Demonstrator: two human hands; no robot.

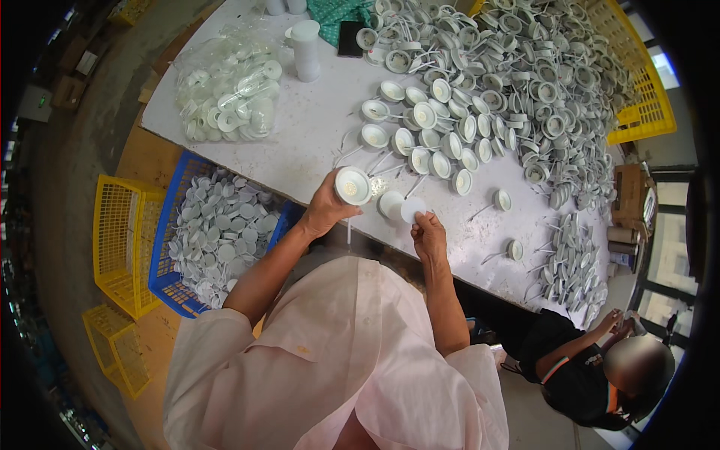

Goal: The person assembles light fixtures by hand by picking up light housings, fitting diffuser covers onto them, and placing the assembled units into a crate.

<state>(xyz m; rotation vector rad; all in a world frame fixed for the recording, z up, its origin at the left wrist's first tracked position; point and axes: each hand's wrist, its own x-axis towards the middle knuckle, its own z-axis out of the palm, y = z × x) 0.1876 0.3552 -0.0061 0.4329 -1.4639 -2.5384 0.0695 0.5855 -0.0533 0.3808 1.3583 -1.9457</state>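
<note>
My left hand (325,204) is closed around a round white LED downlight (352,186), its hollow side facing up with yellowish dots at the bottom. A thin white lead hangs below that light. Pinched in the fingers of my right hand (430,236) is a thin white disc (411,209), held just above the table's front edge. Beside it, toward my left hand, lies a stack of white discs (390,204). Several more open downlights (424,115) with leads lie in rows just beyond my hands.
A large heap of downlights (517,67) covers the far right of the table (330,105), against a yellow crate (646,97). A clear bag of discs (232,105) lies far left. At my left, a blue crate (161,247) holds finished-looking lights. Another person (577,367) sits at right.
</note>
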